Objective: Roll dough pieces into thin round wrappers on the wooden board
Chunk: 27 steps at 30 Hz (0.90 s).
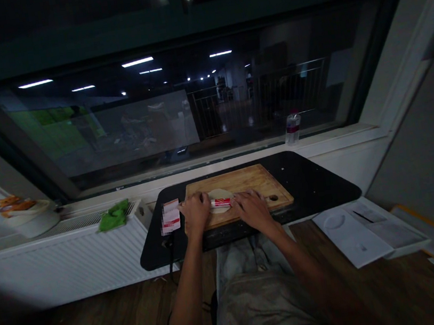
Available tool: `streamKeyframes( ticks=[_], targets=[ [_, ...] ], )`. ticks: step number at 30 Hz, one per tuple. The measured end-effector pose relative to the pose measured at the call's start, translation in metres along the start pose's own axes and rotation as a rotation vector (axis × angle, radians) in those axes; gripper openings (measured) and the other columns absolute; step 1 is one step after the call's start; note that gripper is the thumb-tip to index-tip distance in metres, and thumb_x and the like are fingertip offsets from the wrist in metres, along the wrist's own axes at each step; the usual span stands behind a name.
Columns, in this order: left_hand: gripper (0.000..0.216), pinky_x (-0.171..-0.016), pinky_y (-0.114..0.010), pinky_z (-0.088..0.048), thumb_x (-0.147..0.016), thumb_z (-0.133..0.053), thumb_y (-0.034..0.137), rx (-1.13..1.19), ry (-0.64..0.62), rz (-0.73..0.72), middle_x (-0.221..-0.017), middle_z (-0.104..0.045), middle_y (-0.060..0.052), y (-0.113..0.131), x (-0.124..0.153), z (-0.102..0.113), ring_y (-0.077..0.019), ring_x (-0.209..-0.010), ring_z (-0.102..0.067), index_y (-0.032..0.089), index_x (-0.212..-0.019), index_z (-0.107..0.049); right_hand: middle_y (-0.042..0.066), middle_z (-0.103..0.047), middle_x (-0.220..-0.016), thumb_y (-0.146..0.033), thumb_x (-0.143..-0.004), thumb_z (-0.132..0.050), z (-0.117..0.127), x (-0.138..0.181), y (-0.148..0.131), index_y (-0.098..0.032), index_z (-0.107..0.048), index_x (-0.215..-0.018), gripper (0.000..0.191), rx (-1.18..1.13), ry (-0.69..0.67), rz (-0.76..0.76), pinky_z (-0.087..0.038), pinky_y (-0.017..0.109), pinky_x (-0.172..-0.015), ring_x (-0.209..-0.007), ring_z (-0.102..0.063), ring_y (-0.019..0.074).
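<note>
A round, flat piece of pale dough [216, 193] lies on a wooden cutting board [243, 176]. Across it rests a rolling pin [220, 203] with a red and white label round its middle. The fingers of my left hand [196, 211] curl over the pin's left end. My right hand [252, 208] bears down on the right part, its fingers bent over the pin. Both hands hide the pin's ends, and part of the dough is covered.
The board lies on a black table [317, 186]. Left of it is a pink and white card or packet [171, 216]. A bottle [293, 128] stands on the windowsill; a green cloth [113, 215] lies on the radiator [104, 253]. An open white box [372, 229] sits lower right.
</note>
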State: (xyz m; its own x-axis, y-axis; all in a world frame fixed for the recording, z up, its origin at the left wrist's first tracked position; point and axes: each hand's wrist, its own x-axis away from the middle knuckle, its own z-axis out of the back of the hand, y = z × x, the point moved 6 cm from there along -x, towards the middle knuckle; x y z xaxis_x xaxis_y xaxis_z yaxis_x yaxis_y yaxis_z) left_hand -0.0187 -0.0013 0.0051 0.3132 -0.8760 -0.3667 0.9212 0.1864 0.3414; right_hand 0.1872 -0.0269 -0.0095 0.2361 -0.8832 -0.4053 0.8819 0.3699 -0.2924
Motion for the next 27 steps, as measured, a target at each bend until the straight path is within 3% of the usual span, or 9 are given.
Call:
streamKeyframes(
  ticks=[13,27],
  targets=[
    [0.044,-0.101,-0.048,-0.041,-0.107,-0.046,0.039,-0.021,0.038,-0.004,-0.112,-0.082,-0.018,-0.001,0.000,0.000,-0.0341,-0.111,-0.072,0.021,-0.107,-0.086,0.010,-0.082,-0.123,-0.043,-0.118,-0.041,0.000,-0.033,0.006,-0.024,-0.081,-0.116,0.044,0.092,-0.072,0.017,-0.038,0.047,-0.112,-0.125,-0.065,0.0295],
    [0.041,-0.103,-0.048,-0.042,-0.107,-0.047,0.036,0.024,-0.007,0.024,-0.118,-0.081,-0.017,-0.002,0.001,0.001,-0.0349,-0.117,-0.070,0.021,-0.108,-0.085,0.007,-0.082,-0.126,-0.036,-0.115,-0.051,0.006,0.001,-0.003,-0.027,-0.079,-0.122,0.030,-0.042,0.030,0.059,-0.038,0.042,-0.115,-0.126,-0.065,0.0257]
  ],
)
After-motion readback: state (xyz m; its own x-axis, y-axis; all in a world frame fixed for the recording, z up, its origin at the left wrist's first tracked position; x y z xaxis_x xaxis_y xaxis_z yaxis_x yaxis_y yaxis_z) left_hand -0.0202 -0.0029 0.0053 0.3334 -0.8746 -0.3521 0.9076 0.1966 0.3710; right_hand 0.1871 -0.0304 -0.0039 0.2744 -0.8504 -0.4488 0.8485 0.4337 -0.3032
